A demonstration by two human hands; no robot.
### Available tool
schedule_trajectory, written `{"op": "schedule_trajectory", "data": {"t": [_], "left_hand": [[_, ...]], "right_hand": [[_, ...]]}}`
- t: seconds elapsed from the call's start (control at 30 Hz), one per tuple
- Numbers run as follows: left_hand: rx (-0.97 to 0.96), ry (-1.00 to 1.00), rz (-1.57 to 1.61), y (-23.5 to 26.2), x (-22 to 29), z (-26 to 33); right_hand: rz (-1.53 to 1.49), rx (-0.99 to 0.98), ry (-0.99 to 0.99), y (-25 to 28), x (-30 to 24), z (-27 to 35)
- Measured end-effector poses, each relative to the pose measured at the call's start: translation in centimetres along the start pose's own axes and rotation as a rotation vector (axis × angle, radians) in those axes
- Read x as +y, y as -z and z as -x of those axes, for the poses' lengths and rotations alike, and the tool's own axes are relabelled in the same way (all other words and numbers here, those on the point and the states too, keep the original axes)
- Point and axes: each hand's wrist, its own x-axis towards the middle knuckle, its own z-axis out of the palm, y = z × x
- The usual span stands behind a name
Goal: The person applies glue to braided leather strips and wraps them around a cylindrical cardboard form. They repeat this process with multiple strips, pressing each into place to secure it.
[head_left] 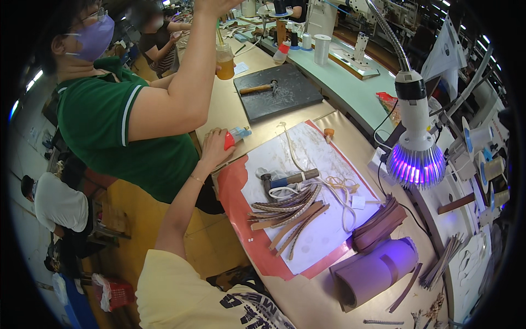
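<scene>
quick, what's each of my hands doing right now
Left hand: stretched out, resting on a small bottle with a red cap at the table edge; grip unclear.
Right hand: not in view.

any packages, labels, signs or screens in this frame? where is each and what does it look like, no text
Small bottle: under the left hand at the bench's left edge; clear body, red cap, blue label.
Jar: far end of the bench by the co-worker's raised arm; clear, amber liquid.
White tag: on the white sheet beside the leather strips; small, square.
Snack bag: behind the lamp; red, crinkled.
Screens: none visible.
</scene>
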Motion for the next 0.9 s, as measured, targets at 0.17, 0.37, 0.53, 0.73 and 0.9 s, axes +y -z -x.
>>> {"op": "schedule_trajectory", "data": {"t": [0.17, 0.37, 0.53, 0.73, 0.9], "left_hand": [[0.137, -0.031, -0.051, 0.1, 1.3, 1.2], [0.352, 0.041, 0.086, 1.4, 5.3, 3.6], [0.411, 0.012, 0.271, 3.8, 11.7, 9.4], [0.495, -0.167, 0.534, 6.7, 19.9, 13.3], [0.428, -0.408, 0.782, 8.3, 24.3, 15.3]], "right_hand": [[-0.009, 0.019, -0.003, 0.0, 0.0, -0.4], [0.029, 0.051, 0.024, 0.0, 0.5, -0.2], [0.024, 0.061, -0.020, 0.4, 0.8, 0.4], [-0.026, 0.110, -0.048, 0.2, 0.2, 0.4], [0.062, 0.130, -0.151, 1.6, 2.5, 2.6]]}}
